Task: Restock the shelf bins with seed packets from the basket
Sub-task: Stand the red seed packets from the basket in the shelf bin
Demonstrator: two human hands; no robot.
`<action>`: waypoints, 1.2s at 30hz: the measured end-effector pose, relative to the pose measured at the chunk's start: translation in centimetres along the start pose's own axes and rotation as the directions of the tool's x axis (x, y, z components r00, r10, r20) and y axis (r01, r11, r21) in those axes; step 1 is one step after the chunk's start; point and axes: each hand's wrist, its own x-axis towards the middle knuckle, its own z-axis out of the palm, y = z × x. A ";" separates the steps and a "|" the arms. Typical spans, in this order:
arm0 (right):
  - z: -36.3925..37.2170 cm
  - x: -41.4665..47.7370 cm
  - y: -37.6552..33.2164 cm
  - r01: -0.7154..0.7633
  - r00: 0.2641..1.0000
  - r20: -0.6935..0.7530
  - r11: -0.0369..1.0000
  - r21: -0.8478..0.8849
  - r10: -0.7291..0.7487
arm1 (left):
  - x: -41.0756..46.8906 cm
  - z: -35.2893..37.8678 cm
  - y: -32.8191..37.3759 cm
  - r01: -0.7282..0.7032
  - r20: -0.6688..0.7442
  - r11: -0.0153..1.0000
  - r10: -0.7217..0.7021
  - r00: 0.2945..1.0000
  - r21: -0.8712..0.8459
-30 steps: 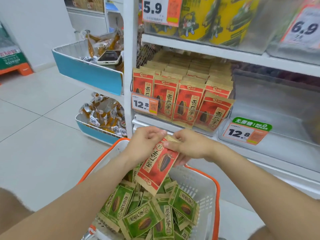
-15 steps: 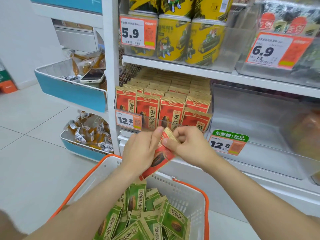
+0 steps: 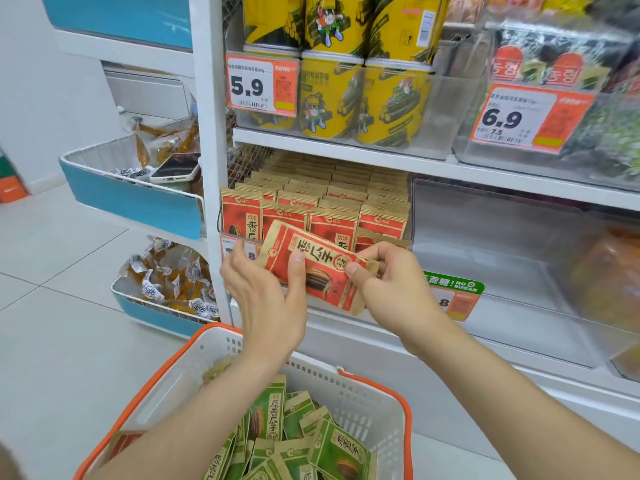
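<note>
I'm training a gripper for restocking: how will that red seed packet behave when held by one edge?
Probably light: the right hand pinches the red seed packet by one end, the left hand laying a thumb on its front. Likely fairly stiff, as it spans between them without drooping. Its matte paper look suggests little slip.

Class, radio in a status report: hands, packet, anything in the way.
Left hand and right hand both grip the red seed packet. Packet tilted, in front of the red-packet bin. Bin's front row looks full.
</note>
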 end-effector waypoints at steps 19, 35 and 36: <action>2.1 -1.5 -0.5 0.275 0.961 0.045 0.943 -0.188 -0.271 | 2.0 0.2 2.3 0.023 0.054 0.981 -0.012 0.998 -0.190; -1.0 5.2 -1.7 0.445 0.841 -0.069 0.757 -0.478 -0.537 | 3.8 1.4 0.5 -0.300 0.168 0.952 0.287 0.943 0.060; -0.9 5.7 -1.5 0.414 0.852 -0.045 0.724 -0.551 -0.522 | 3.7 1.5 0.2 -0.321 0.188 0.942 0.299 0.936 0.097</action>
